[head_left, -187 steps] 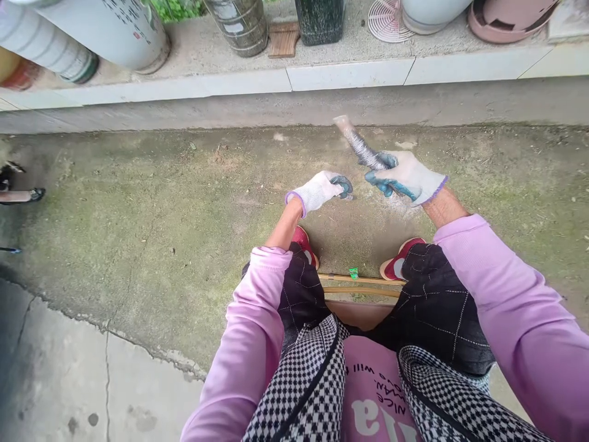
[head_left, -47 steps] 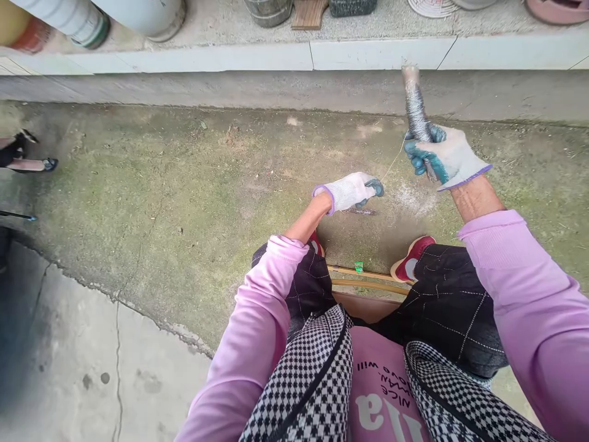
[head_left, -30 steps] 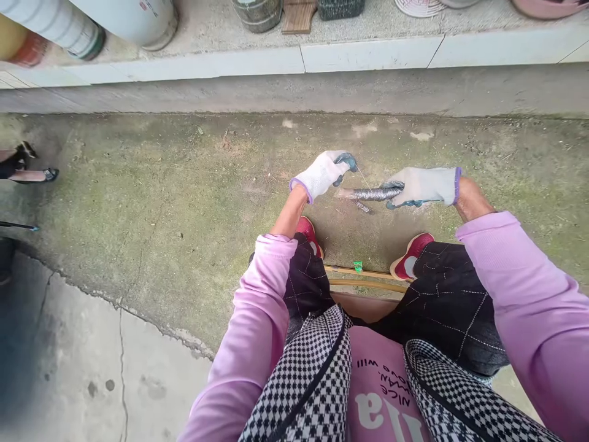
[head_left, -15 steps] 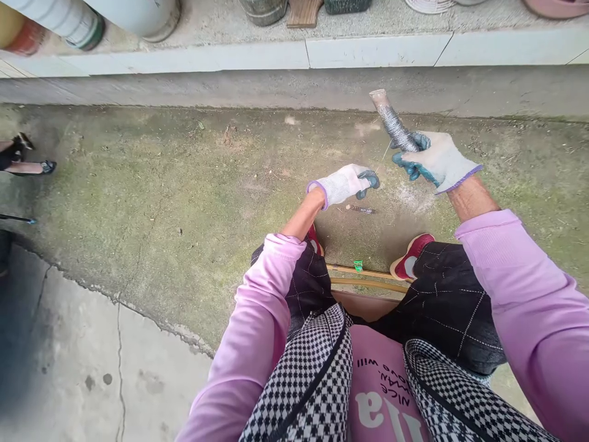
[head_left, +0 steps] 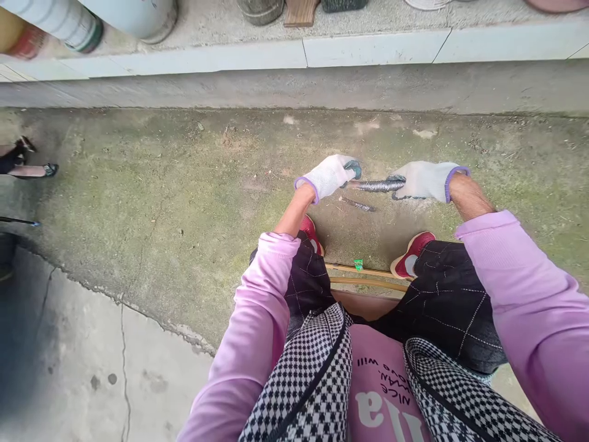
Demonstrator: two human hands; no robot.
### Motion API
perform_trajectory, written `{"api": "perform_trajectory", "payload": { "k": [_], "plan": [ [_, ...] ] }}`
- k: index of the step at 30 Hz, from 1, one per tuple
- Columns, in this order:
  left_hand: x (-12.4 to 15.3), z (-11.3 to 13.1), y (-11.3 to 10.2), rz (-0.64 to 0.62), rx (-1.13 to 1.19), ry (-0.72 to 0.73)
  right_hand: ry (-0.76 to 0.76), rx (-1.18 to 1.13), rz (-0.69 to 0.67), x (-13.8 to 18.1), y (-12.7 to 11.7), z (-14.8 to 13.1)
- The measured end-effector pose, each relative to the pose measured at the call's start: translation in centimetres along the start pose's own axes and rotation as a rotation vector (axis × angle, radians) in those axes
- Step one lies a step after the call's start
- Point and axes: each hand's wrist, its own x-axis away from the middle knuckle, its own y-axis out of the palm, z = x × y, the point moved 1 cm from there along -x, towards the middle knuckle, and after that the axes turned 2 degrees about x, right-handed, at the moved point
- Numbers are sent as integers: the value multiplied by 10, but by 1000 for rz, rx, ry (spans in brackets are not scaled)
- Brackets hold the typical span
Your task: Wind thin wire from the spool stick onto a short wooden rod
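Observation:
My right hand [head_left: 421, 182], in a white glove with dark blue-grey palm coating, is wrapped round one end of a wooden stick [head_left: 377, 185] wound with silvery wire. The stick lies almost level, its bare end pointing left. My left hand [head_left: 338, 175], gloved alike, is closed at that bare end, its fingertips bent down beside it. The thin wire strand it held a moment ago cannot be made out now. On the ground just below lies a smaller stick [head_left: 359, 204], also partly wound with silvery wire.
A raised tiled ledge [head_left: 377, 48] runs along the far side, bearing buckets, a wooden board [head_left: 300, 12] and other containers. A low seat [head_left: 368, 301] with a small green wrapper [head_left: 358, 264] is between my legs. Another person's foot [head_left: 34, 170] shows at far left.
The wound stick has swung down from a steep tilt to nearly level, and my right hand has lowered. My left hand has shifted slightly left and up, and now meets the stick's bare end.

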Motion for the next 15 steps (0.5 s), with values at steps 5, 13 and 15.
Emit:
{"api": "perform_trajectory", "payload": {
  "k": [5,13,15],
  "plan": [
    [-3,-1,-5,-29,142,-41,-70,-284,-121,10,-1,10],
    [-8,5,-5,-83,377,-25,-216,-636,-94,19,-5,-1],
    [-10,6,3,-102,390,-53,-201,-738,-53,22,-6,-6]
  ]
}}
